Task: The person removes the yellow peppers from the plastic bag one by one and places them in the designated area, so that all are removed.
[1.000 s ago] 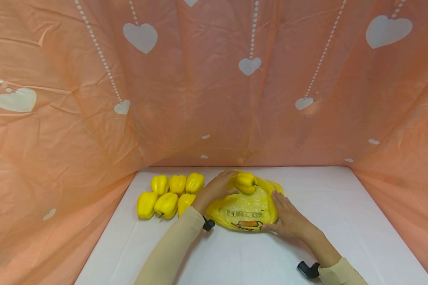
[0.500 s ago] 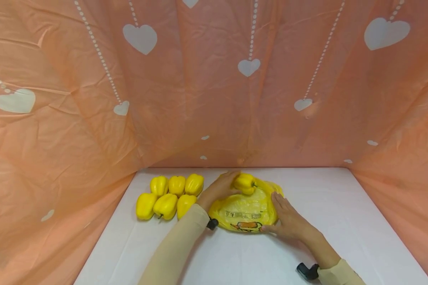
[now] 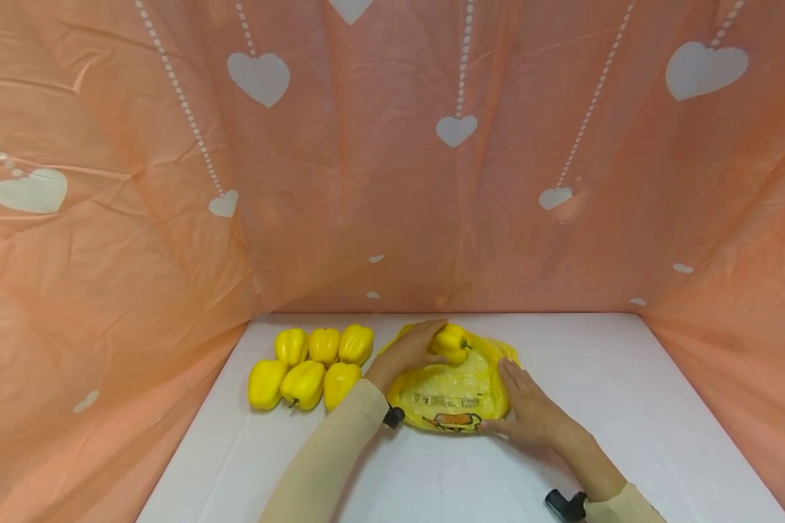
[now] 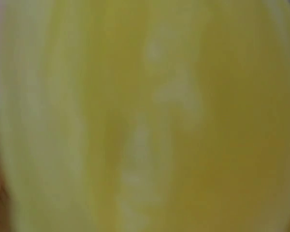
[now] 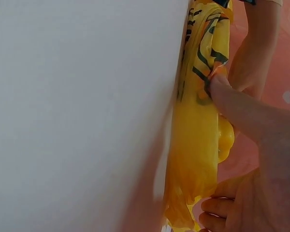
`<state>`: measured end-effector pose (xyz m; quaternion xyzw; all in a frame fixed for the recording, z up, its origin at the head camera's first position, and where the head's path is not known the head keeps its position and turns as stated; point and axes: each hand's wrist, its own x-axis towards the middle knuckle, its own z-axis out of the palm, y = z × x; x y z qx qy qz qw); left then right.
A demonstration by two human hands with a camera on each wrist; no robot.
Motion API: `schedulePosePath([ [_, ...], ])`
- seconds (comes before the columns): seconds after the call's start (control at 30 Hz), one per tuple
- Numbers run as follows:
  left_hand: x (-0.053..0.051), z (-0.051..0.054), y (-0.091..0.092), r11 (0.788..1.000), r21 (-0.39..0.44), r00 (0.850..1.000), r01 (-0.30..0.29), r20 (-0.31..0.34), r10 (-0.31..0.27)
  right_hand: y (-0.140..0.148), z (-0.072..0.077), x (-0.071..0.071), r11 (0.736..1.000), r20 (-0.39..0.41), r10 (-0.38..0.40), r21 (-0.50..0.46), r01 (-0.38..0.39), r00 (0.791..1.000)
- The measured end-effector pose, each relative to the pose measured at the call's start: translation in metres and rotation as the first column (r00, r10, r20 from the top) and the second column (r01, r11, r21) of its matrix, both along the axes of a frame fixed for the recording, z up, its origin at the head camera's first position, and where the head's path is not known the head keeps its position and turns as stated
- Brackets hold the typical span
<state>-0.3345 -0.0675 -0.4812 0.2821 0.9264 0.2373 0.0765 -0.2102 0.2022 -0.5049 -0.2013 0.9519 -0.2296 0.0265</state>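
Note:
A yellow plastic bag (image 3: 445,418) with printed drawing and lettering lies spread with its mouth up. A yellow bell pepper (image 3: 453,341) sits at the back of its mouth. My left hand (image 3: 407,357) holds this pepper from the left, thumb in front and fingers behind. Against the bag's right side rests my right hand (image 3: 533,410), fingers straight and thumb apart. In the right wrist view, the thumb (image 5: 237,106) presses the bag's printed side. A blurred yellow surface (image 4: 145,116) fills the left wrist view; I cannot tell whether it is pepper or bag.
Several yellow bell peppers (image 3: 303,385) stand in two rows on the white table (image 3: 628,407), left of the bag. The left forearm partly covers the nearest one. An orange curtain (image 3: 392,218) with white hearts surrounds the table at the back and sides.
My left forearm has shifted slightly right, and the hand sits closer round the pepper. The right hand stays against the bag. The whole head view has dropped a little.

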Motion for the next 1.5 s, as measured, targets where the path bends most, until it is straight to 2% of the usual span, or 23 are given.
schedulePosePath([
  [0.33,0.001,-0.001,-0.001,0.998,-0.044,0.999,-0.037,-0.021,0.036,0.0,-0.001,0.001,1.0,0.0,0.002,0.007,-0.002,1.0],
  [0.57,0.002,0.004,0.0,0.996,-0.055,0.997,-0.067,-0.032,0.065,0.001,-0.001,-0.001,1.0,0.009,-0.004,0.015,0.004,1.0],
  [0.73,0.004,0.007,0.002,0.996,-0.059,0.996,-0.07,-0.055,0.067,0.0,0.0,-0.001,1.0,0.001,-0.003,0.009,0.003,1.0],
  [1.07,0.006,0.005,0.004,0.997,-0.043,0.995,-0.069,-0.071,0.066,0.001,0.0,0.0,1.0,0.004,-0.003,0.012,0.003,1.0],
  [1.5,0.025,0.016,0.002,0.997,-0.018,0.992,-0.078,-0.099,0.076,0.0,0.001,0.0,1.0,0.02,-0.006,0.019,0.006,1.0],
])
